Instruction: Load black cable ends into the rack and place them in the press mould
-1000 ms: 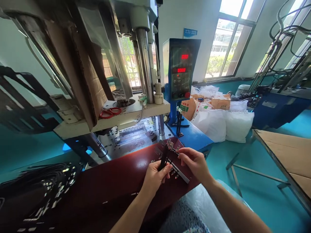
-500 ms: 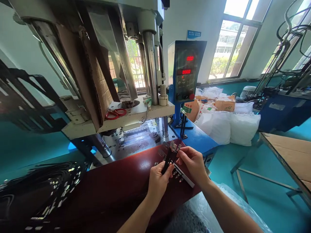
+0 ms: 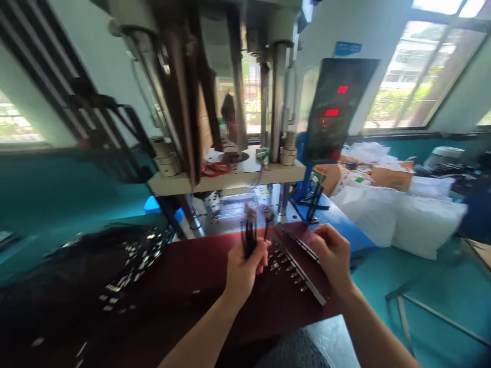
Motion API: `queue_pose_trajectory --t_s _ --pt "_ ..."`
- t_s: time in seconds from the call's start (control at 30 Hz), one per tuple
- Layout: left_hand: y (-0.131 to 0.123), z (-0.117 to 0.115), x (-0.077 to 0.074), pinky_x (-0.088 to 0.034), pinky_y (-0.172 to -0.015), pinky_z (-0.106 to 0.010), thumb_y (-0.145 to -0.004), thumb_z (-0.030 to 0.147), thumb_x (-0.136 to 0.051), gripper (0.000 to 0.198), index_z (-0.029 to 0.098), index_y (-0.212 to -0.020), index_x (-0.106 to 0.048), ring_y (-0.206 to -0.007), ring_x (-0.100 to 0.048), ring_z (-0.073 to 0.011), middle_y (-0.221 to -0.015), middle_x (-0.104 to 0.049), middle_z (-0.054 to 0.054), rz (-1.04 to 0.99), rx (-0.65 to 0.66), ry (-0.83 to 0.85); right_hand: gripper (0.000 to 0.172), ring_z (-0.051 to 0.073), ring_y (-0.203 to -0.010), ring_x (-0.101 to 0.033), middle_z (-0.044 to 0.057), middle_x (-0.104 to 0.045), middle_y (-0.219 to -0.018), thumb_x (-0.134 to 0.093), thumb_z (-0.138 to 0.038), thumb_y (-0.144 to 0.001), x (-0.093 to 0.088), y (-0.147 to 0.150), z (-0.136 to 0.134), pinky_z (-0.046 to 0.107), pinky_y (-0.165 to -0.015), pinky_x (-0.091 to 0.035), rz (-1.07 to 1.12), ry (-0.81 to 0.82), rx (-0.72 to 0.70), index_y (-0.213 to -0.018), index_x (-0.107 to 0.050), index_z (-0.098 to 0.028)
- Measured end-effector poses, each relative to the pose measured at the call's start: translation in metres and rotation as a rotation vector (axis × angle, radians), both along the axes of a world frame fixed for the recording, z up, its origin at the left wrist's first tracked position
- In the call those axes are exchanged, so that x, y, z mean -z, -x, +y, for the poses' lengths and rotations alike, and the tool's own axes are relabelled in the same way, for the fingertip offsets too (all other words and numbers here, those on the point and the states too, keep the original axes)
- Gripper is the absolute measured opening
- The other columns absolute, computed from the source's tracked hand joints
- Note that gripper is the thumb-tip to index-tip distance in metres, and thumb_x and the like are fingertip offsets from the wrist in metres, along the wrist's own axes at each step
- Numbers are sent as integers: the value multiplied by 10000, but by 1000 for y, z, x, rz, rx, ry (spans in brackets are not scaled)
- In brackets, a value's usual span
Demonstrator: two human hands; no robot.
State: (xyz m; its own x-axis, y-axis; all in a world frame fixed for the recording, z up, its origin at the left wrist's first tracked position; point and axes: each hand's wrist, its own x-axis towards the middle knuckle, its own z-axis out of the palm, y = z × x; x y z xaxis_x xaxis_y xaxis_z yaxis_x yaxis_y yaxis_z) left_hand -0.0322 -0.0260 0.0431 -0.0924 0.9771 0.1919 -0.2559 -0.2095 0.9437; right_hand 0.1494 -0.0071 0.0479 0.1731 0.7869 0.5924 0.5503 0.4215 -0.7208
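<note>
My left hand (image 3: 245, 268) is closed around a bundle of short black cables (image 3: 250, 237) held upright, their metal ends blurred at the top. One cable leans away to the right of the bundle. To the right, my right hand (image 3: 333, 253) has its fingers drawn together; whatever they may hold is hidden. Its fingertips are beside a thin dark strip with bright marks (image 3: 305, 248), and I cannot tell whether they touch it. Between my hands a metal bar (image 3: 307, 281) lies slantwise on the dark red tabletop (image 3: 184, 276), with several small metal connectors (image 3: 286, 263) along its left side.
A press machine (image 3: 230, 179) stands behind the tabletop, with red-handled scissors (image 3: 216, 168) on its plate. Its control box (image 3: 341, 110) shows red digits. A heap of black cables (image 3: 88, 276) lies at left. White sacks (image 3: 402, 220) stand on the floor at right.
My right hand has drawn away from the cable bundle to the right. My left hand still grips the bundle. The view has turned left, and the strip near my right hand shows more plainly.
</note>
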Motion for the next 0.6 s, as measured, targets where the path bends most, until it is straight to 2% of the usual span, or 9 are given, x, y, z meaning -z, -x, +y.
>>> queue_pose_trajectory --t_s 0.07,0.13,0.17,0.23,0.3,0.37,0.43,0.53,0.6 --pt "28 2 -26 -230 -366 -182 -726 383 -636 238 165 -703 -542 -352 -346 -46 -435 -446 65 -238 -189 -148 319 102 -420 -357 -50 -354 -440 -440 -308 -804 5 4 -1 239 -441 -301 -227 55 -84 -508 -379 -206" --pt "62 6 -54 -197 -354 -184 -732 366 -637 227 173 -714 -519 -336 -317 -42 -430 -427 76 -372 -352 -305 221 145 -547 -504 -1 -526 -579 -440 -297 -819 13 20 -4 264 -539 -406 -444 66 -257 -631 -497 -195" --pt "80 8 -68 -181 -352 -186 -759 358 -610 212 170 -720 -520 -333 -305 -41 -418 -405 80 -393 -413 -368 146 190 -730 -576 53 -617 -788 -463 -279 -802 19 32 -7 300 -659 -455 -533 60 -375 -821 -567 -179" --pt "118 13 -93 -152 -359 -194 -833 327 -517 197 166 -719 -508 -334 -283 -35 -418 -378 84 -405 -521 -476 531 269 -1136 -462 132 -505 -1247 -537 -264 -730 33 59 -16 402 -920 -403 -697 56 -619 -1239 -435 -153" --pt "157 19 -114 -123 -374 -208 -899 264 -387 228 165 -717 -481 -332 -257 -30 -418 -352 90 -396 -644 -554 801 300 -1267 -316 147 -370 -1381 -594 -262 -657 49 82 -23 475 -1029 -292 -852 64 -775 -1374 -264 -126" --pt "197 26 -135 -115 -402 -223 -928 200 -282 250 176 -730 -432 -332 -240 -27 -417 -327 102 -357 -795 -594 799 299 -1246 -354 157 -422 -1346 -588 -227 -652 66 95 -26 505 -1041 -267 -950 65 -815 -1371 -267 -93" --pt "240 35 -156 -121 -430 -231 -934 179 -224 237 189 -750 -373 -342 -221 -20 -430 -287 117 -312 -965 -590 695 278 -1187 -436 143 -499 -1280 -553 -185 -686 81 99 -24 497 -1017 -313 -999 12 -796 -1336 -329 -86" --pt "308 53 -184 -142 -452 -231 -931 167 -131 211 180 -879 -334 -364 -191 -24 -471 -219 123 -209 -1219 -537 560 262 -1114 -511 106 -555 -1227 -538 -213 -729 95 94 -15 449 -929 -418 -1039 -195 -746 -1268 -426 -109" --pt "351 66 -191 -175 -460 -235 -929 179 -51 259 130 -1019 -289 -386 -193 -33 -533 -273 109 25 -1326 -517 505 254 -1064 -553 83 -584 -1193 -535 -260 -737 99 90 -8 415 -864 -463 -1062 -353 -712 -1219 -481 -124"
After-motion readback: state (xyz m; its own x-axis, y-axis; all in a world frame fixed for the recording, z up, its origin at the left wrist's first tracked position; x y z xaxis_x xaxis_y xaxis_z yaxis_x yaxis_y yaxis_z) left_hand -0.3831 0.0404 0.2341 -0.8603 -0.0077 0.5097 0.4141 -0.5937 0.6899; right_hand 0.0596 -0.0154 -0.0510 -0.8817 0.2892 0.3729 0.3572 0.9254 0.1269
